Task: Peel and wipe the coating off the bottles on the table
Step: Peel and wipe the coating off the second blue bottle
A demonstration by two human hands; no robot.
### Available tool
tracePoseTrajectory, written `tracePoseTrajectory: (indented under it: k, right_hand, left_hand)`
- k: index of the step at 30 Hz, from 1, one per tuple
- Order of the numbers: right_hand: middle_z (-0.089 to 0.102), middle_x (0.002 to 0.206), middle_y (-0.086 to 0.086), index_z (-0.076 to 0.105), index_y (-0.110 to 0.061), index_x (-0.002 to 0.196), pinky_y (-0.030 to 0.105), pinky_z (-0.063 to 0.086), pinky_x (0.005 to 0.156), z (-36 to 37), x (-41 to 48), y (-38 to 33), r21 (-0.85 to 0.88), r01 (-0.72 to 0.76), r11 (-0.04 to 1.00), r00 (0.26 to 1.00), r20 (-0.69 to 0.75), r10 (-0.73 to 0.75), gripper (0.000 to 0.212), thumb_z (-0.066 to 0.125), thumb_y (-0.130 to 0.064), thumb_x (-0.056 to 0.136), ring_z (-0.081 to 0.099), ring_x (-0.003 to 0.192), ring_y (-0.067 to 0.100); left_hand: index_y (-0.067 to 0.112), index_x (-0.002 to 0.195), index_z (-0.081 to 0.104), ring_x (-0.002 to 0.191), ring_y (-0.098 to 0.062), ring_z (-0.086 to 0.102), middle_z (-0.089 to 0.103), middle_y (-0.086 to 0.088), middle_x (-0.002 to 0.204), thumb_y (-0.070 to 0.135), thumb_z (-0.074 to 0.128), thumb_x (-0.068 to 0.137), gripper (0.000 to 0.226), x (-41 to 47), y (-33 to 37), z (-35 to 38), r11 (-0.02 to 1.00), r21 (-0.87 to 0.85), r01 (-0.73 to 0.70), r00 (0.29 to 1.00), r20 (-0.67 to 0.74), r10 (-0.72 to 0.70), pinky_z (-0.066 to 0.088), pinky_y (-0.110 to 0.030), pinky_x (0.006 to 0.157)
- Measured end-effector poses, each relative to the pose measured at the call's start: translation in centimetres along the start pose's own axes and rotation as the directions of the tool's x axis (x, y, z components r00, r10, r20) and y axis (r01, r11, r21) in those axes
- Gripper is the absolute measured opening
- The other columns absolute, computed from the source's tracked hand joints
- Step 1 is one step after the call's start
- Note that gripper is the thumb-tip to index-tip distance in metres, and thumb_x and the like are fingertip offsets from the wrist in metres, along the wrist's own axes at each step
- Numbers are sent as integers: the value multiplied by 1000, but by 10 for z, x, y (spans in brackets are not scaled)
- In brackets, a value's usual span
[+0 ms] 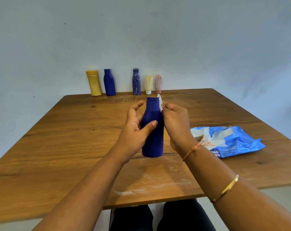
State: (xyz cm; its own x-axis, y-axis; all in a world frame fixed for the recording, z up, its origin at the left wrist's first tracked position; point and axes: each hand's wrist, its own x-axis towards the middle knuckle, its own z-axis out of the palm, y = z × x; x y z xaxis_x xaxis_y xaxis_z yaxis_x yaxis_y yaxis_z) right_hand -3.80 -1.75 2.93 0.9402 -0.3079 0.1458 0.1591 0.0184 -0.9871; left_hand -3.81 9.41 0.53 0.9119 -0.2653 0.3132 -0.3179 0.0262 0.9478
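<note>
A dark blue bottle (152,140) is held upright above the middle of the wooden table (74,139). My left hand (134,129) grips its body from the left, thumb across the front. At the bottle's neck on the right, my right hand (174,120) pinches a small white wipe (160,101) against it. Along the far edge stand a yellow bottle (93,82), a plain blue bottle (109,82), a blue bottle streaked with white coating (136,81), a cream coated tube (148,84) and a pink coated tube (158,83).
An opened blue pack of wet wipes (228,140) lies on the table to the right of my hands. White smears and residue (124,191) mark the near part of the tabletop. A pale wall stands right behind the bottle row.
</note>
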Motion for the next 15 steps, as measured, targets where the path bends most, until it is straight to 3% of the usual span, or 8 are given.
tracePoseTrajectory:
  k: [4, 7, 9, 11, 13, 15]
  right_hand:
    - [68, 88, -11, 71, -11, 99, 16, 44, 61, 5, -7, -1, -146, 147, 978, 987, -37, -154, 20, 52, -14, 92, 55, 66, 0]
    - [68, 108, -9, 69, -14, 110, 6, 40, 63, 8, -15, -2, -282, 297, 912, 952, 15, -305, 24, 52, -14, 93, 54, 75, -3]
    - [67, 108, -10, 64, -19, 119, 8, 43, 69, 10, -17, -3, -291, 343, 893, 937, 38, -348, 29, 52, -15, 93, 55, 80, -5]
    - [66, 98, -13, 62, -19, 120, 11, 45, 70, 10, -13, -3, -201, 301, 932, 952, 15, -304, 29, 53, -14, 93, 55, 76, -7]
    - [65, 87, -10, 65, -12, 116, 13, 44, 65, 9, -7, -5, 24, 183, 983, 983, 11, -183, 27, 52, -10, 93, 54, 68, -6]
    - [67, 87, -1, 68, -8, 108, 21, 48, 71, 7, -5, -6, 174, 102, 980, 992, 50, -112, 24, 49, -4, 92, 57, 75, 2]
  left_hand:
    - [33, 123, 31, 106, -15, 60, 54, -10, 126, 10, 50, 94, 42, 2, -3, 2, 998, -39, 49, 999, -16, -50, 53, -25, 82]
    - [39, 116, 37, 114, -21, 55, 43, -10, 133, 32, 64, 72, 52, 2, -2, 1, 998, 23, 58, 998, -21, -57, 53, -33, 87]
    - [38, 113, 41, 113, -26, 55, 42, -13, 130, 41, 68, 58, 62, 2, -1, -1, 998, 53, 36, 998, -51, -33, 54, -40, 87]
    - [40, 114, 46, 112, -28, 56, 44, -15, 128, 42, 71, 58, 62, 2, 1, -5, 999, 45, 28, 999, -36, -27, 52, -43, 91]
    - [38, 121, 48, 110, -21, 57, 52, -10, 124, 35, 73, 67, 61, 2, 2, -10, 999, 17, 39, 998, 39, -40, 48, -37, 97]
    - [29, 124, 51, 105, -16, 58, 59, -8, 117, 25, 70, 75, 53, 0, 2, -14, 997, -24, 69, 990, 121, -65, 45, -33, 96]
